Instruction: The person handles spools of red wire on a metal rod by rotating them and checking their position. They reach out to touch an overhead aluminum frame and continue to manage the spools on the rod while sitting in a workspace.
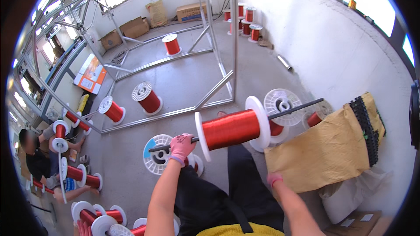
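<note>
1. Head view: left hand [181,147] is gripping the rod [297,108] through the centre-frame spool [232,129].
2. Right hand [274,178] is hanging by the sack [317,150]; grip unclear.
3. Spool is probably weighing heavy; rod ends are offering holds.

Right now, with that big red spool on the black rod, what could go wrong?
First, only the left hand grips the black rod, near one end; the right hand is down by the tan sack. So the red spool might tip or slide. Second, the left hand sits close to the spool's near white flange, so it could perhaps get pinched if the spool shifts along the rod.
</note>
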Motion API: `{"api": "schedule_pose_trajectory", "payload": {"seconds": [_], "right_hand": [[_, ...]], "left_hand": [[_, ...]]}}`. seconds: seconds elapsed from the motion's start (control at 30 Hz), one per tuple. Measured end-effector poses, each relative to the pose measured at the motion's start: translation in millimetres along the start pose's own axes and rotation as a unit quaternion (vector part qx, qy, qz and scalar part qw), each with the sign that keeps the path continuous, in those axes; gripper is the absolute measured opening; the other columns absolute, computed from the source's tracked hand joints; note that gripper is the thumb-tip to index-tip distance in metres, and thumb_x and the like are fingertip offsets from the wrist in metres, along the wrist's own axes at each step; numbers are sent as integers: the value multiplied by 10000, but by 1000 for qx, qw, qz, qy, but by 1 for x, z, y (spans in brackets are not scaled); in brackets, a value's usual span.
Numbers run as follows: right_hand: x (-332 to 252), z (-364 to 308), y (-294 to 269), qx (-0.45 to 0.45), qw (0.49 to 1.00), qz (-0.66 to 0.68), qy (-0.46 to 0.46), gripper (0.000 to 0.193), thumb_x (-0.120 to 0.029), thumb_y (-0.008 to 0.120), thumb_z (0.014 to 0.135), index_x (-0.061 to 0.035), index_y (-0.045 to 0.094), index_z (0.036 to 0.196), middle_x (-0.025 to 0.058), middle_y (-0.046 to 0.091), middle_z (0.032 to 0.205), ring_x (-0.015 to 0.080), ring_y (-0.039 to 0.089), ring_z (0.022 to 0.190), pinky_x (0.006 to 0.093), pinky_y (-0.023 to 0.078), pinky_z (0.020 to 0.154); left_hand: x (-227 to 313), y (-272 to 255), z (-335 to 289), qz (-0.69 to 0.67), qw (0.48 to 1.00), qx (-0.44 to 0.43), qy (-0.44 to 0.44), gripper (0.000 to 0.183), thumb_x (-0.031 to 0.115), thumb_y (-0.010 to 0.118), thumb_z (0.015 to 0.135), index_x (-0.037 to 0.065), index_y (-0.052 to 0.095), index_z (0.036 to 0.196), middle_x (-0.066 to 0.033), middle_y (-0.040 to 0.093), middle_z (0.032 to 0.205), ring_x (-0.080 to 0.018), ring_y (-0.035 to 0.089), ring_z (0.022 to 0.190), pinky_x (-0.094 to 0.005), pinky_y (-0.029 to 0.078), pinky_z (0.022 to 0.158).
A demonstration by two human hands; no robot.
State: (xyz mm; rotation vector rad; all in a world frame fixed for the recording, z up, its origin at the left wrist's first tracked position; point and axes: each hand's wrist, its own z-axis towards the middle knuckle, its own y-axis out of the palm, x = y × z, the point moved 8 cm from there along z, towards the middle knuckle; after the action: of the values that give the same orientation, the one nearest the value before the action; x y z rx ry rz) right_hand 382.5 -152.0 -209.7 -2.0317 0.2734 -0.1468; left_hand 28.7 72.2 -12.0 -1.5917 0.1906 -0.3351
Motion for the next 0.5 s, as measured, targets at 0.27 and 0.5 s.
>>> {"api": "schedule_pose_trajectory", "payload": {"seconds": [0.27, 0.5], "right_hand": [[38, 0, -46, 65, 969, 209, 114, 359, -333, 379, 913, -73, 580, 1056, 202, 603, 1033, 377, 585, 912, 446, 458, 806], [2, 3, -276, 337, 790, 510, -50, 330, -321, 409, 937, -55, 574, 1038, 158, 617, 947, 345, 576, 902, 413, 429, 784]], "left_hand": [[-7, 1, -8, 12, 1000, 11, -20, 240, 374, 591, 768, 181, 680, 879, -46, 659, 898, -239, 642, 815, -380, 510, 676], [-10, 7, -7, 24, 999, 10, -24, 232, 376, 593, 768, 179, 671, 864, -37, 653, 897, -243, 641, 802, -378, 504, 664]]}}
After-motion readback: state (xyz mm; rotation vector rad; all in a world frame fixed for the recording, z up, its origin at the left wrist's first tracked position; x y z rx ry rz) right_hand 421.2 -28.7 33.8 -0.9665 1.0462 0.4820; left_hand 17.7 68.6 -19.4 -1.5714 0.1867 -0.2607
